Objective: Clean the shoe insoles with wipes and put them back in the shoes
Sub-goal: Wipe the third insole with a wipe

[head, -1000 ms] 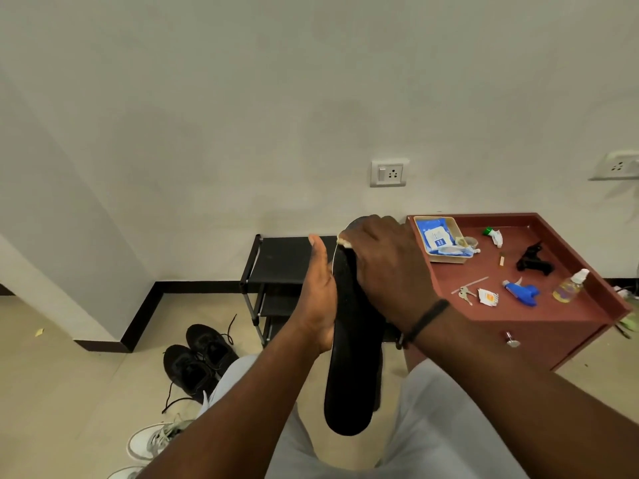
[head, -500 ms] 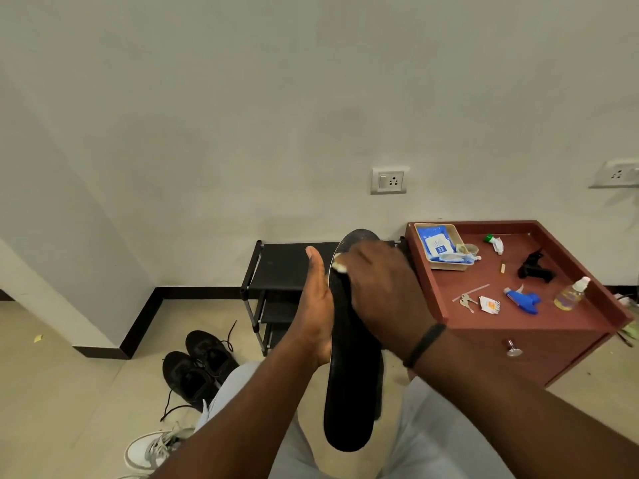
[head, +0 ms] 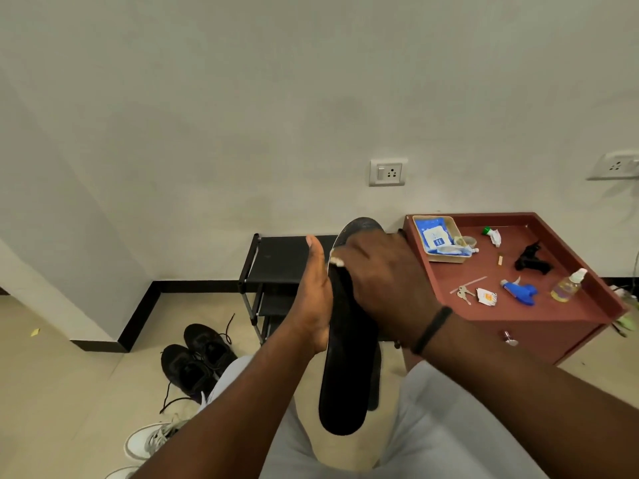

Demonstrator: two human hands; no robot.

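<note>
Since half a second before, the right hand (head: 383, 281) had slid a little lower along the black insole (head: 349, 347), so that more of the insole's rounded far end showed above the knuckles. Its fingers were curled down onto the insole's face, and a scrap of white wipe (head: 336, 261) peeked out from under the fingertips at the insole's left edge (most of the wipe was hidden beneath the hand). The left hand (head: 313, 299) supported the insole from the left side, thumb straight and pointing up; its other fingers lay behind the insole, so I could not tell how they were set. The insole stood nearly upright between the two hands, its near end hanging over the person's lap, and the edge of a second dark insole (head: 376, 378) showed just behind it.

On the floor to the left sat a pair of black shoes (head: 198, 361), laces loose, with a white sneaker (head: 148, 440) nearer the camera. A black shoe rack (head: 276, 261) stood against the wall behind the hands. To the right, a reddish-brown cabinet (head: 539, 312) carried a shallow tray holding a blue wipes packet (head: 434, 233), along with keys (head: 463, 293), a blue spray trigger (head: 520, 292) and a small spray bottle (head: 568, 285).
</note>
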